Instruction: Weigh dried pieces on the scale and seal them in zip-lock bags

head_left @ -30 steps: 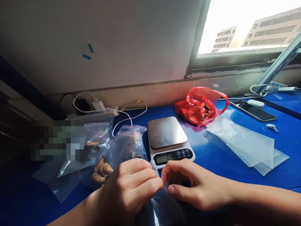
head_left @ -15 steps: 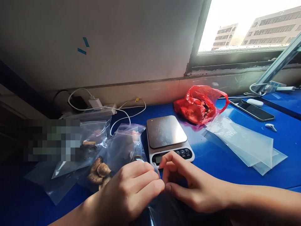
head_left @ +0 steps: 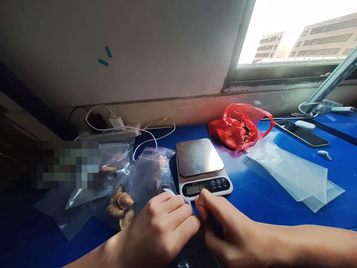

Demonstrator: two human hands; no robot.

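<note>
My left hand [head_left: 167, 225] is closed, its fingers folded over the edge of a clear plastic bag [head_left: 191, 247] near the front of the table. Close against it, my right hand [head_left: 225, 227] pinches at the same bag's edge, thumb and fingertips curled in. Most of that bag is dark or hidden under my hands. Just beyond them stands a white kitchen scale [head_left: 199, 158] with a bare metal plate and a lit display that seems to read zero. Left of my left hand, brown dried mushrooms [head_left: 125, 201] lie in clear zip bags [head_left: 146, 167].
A red plastic bag [head_left: 232, 130] with brown pieces inside sits behind the scale. Flat plastic bags [head_left: 301, 171] lie at right, near a phone [head_left: 302, 133] and an earbud [head_left: 324, 155]. A white charger [head_left: 116, 123] and cables run along the wall.
My right hand has curled in tighter and dropped slightly, uncovering the scale's display. The view has shifted a little, so everything sits slightly further right.
</note>
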